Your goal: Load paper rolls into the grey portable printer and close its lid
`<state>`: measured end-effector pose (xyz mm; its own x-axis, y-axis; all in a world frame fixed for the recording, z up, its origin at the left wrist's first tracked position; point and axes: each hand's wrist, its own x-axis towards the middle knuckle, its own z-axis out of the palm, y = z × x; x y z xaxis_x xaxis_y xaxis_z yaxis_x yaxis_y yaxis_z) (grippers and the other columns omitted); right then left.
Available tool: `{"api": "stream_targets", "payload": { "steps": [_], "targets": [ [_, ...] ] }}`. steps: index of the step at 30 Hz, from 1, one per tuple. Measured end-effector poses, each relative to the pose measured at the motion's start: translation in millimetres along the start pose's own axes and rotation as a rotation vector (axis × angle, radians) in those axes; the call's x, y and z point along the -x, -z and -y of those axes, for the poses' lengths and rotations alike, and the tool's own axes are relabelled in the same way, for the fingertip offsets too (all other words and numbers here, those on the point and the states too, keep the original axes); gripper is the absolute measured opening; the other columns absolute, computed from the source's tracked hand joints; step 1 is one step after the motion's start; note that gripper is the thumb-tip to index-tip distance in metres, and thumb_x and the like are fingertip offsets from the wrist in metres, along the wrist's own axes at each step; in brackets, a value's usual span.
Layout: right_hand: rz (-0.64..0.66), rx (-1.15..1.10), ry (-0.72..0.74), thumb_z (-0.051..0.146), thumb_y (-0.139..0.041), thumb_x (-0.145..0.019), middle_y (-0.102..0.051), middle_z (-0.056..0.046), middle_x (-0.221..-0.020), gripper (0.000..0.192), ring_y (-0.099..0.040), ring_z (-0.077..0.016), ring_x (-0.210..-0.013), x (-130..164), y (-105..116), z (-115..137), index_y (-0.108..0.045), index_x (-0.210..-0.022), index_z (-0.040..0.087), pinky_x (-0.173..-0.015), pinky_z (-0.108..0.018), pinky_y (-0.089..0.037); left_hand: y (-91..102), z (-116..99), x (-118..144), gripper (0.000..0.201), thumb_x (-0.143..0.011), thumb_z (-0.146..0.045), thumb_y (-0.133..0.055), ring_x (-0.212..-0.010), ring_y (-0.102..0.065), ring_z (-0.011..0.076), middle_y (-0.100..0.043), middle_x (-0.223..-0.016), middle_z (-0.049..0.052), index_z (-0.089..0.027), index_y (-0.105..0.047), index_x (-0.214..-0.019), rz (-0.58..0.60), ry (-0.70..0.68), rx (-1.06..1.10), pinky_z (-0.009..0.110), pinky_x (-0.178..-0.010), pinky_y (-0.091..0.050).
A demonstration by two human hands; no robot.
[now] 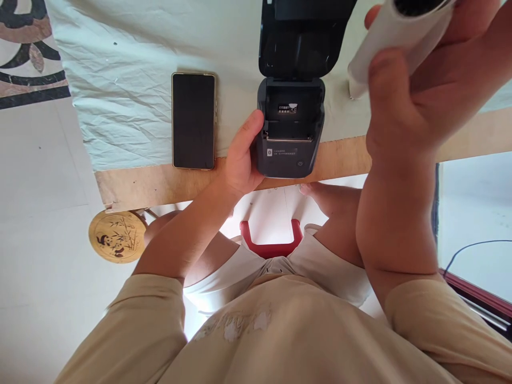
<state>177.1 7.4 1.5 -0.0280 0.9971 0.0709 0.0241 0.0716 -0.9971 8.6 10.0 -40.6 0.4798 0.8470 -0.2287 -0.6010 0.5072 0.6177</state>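
Observation:
A dark grey label printer (286,154) rests near the table's front edge, its black lid (300,42) swung up and back so the hollow paper bay shows. My left hand (245,154) grips the printer's left side, thumb along the upper edge and the other fingers partly hidden beneath or behind it. At the upper right, my right hand (424,80) is closed around a white paper roll (394,40) with a dark core. A loose end of the roll hangs down at its lower left. The roll is held up to the right of the printer, apart from it.
A smartphone (193,121) with a dark screen lies left of the printer. Pale green cloth (132,53) covers the table, leaving a bare wooden front edge (160,186). Below are a round wooden stool (117,236) with a panda picture and a red U-shaped piece (272,250) between the legs.

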Motion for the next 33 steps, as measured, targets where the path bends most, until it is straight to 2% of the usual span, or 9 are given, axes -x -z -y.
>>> {"api": "stream_targets", "payload": {
  "steps": [3, 5, 8, 12, 14, 18, 24, 30, 33],
  "targets": [
    [-0.067, 0.226, 0.355, 0.025, -0.055, -0.078, -0.05, 0.01, -0.105, 0.035, -0.055, -0.0147, -0.094, 4, -7, 2, -0.044, -0.106, 0.043, -0.079, -0.029, -0.048, 1.6, 2, 0, 0.031, -0.085, -0.038, -0.036, -0.09, -0.06, 0.018, -0.063, -0.083, 0.003, -0.017, -0.059, -0.083, -0.014, 0.013, -0.024, 0.034, -0.084, -0.048],
    [-0.075, 0.391, 0.466, 0.017, -0.051, -0.075, -0.053, 0.004, -0.102, 0.036, -0.058, -0.0158, -0.085, 5, -13, 2, -0.048, -0.107, 0.033, -0.074, -0.032, -0.051, 2.7, 3, 0, 0.028, -0.084, -0.04, -0.039, -0.09, -0.06, 0.0174, -0.061, -0.081, 0.002, -0.018, -0.057, -0.084, -0.02, 0.037, -0.042, 0.033, -0.084, -0.047],
    [-0.055, 0.573, 0.501, 0.012, -0.052, -0.068, -0.055, -0.001, -0.1, 0.032, -0.057, -0.0187, -0.091, 2, -18, 1, -0.051, -0.097, 0.025, -0.073, -0.033, -0.05, 3.5, 4, 1, 0.024, -0.083, -0.039, -0.043, -0.085, -0.059, 0.0147, -0.06, -0.082, 0.002, -0.02, -0.055, -0.09, -0.043, 0.06, -0.065, 0.03, -0.083, -0.047],
    [-0.009, 0.851, 0.562, 0.01, -0.057, -0.064, -0.058, 0.001, -0.083, 0.027, -0.056, -0.017, -0.081, -3, -15, -2, -0.049, -0.084, 0.026, -0.065, -0.03, -0.046, -0.2, 2, 2, 0.025, -0.084, -0.037, -0.041, -0.084, -0.058, 0.0134, -0.06, -0.085, 0.002, -0.018, -0.054, -0.094, -0.068, 0.073, -0.121, 0.027, -0.079, -0.046],
    [0.022, 0.905, 0.559, 0.01, -0.057, -0.065, -0.06, 0.001, -0.084, 0.025, -0.057, -0.0166, -0.08, -3, -14, -3, -0.048, -0.082, 0.026, -0.061, -0.029, -0.045, -3.1, 0, 3, 0.023, -0.084, -0.035, -0.042, -0.081, -0.057, 0.0116, -0.058, -0.085, 0.002, -0.018, -0.053, -0.094, -0.06, 0.039, -0.138, 0.025, -0.074, -0.046],
    [0.052, 0.921, 0.503, 0.01, -0.055, -0.068, -0.063, 0.002, -0.089, 0.02, -0.059, -0.0149, -0.077, -1, -13, -7, -0.049, -0.078, 0.026, -0.058, -0.028, -0.045, -6.2, 0, 3, 0.019, -0.083, -0.034, -0.044, -0.075, -0.057, 0.0096, -0.057, -0.085, 0.001, -0.02, -0.053, -0.091, -0.049, 0.006, -0.132, 0.024, -0.069, -0.046],
    [0.02, 0.881, 0.599, 0.015, -0.058, -0.071, -0.065, 0.004, -0.08, 0.011, -0.059, -0.0164, -0.083, -2, -16, -15, -0.055, -0.068, 0.026, -0.074, -0.032, -0.05, -4.5, 3, 1, 0.02, -0.082, -0.036, -0.044, -0.079, -0.058, 0.0112, -0.058, -0.085, 0.001, -0.019, -0.054, -0.089, -0.039, -0.015, -0.118, 0.026, -0.074, -0.047],
    [-0.036, 0.834, 0.592, 0.021, -0.058, -0.073, -0.066, 0.005, -0.079, 0.009, -0.056, -0.0164, -0.075, 5, -28, -14, -0.061, -0.071, 0.03, -0.071, -0.036, -0.049, -1.3, 3, 1, 0.024, -0.083, -0.037, -0.04, -0.089, -0.06, 0.0127, -0.06, -0.088, 0.0, -0.018, -0.054, -0.091, -0.051, 0.007, -0.061, 0.029, -0.084, -0.046],
    [-0.019, 0.793, 0.598, 0.023, -0.06, -0.071, -0.065, 0.004, -0.08, 0.009, -0.055, -0.0177, -0.079, 9, -30, -16, -0.064, -0.072, 0.031, -0.072, -0.037, -0.049, 2.5, 2, 2, 0.015, -0.079, -0.033, -0.049, -0.087, -0.058, 0.0119, -0.06, -0.086, -0.002, -0.024, -0.055, -0.089, -0.054, -0.001, -0.063, 0.027, -0.084, -0.046]
  ]
}}
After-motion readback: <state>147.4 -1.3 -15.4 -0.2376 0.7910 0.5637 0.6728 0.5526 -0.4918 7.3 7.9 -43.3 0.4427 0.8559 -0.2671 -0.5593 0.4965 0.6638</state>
